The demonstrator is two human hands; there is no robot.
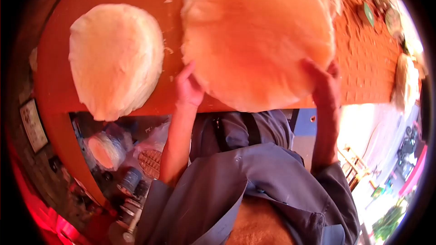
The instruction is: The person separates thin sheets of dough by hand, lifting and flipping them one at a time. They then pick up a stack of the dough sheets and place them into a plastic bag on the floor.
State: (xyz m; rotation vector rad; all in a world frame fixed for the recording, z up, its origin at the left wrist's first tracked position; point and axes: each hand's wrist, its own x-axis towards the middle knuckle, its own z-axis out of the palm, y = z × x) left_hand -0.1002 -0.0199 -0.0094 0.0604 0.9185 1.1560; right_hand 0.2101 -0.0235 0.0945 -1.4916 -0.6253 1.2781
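A large, thin, pale round sheet (pixel 259 41) with a soft, uneven rim is between my hands. It lies over more pale material that shows along its left and upper right edges. My left hand (pixel 188 88) grips the sheet's lower left edge, with part of the fingers hidden. At the lower right edge, my right hand (pixel 326 81) is closed on the sheet, its thumb over the top face. To the left, a thick pale stack (pixel 116 59) of similar sheets rests on the orange table (pixel 170 0), its front end hanging slightly over the edge.
Small tools and a green-faced disc (pixel 368 14) lie at the table's far right. A pale bundle (pixel 404 81) sits at the right end. Under the table are plastic bags (pixel 106 149), a dark blue can (pixel 131 179) and a brown woven item (pixel 150 162).
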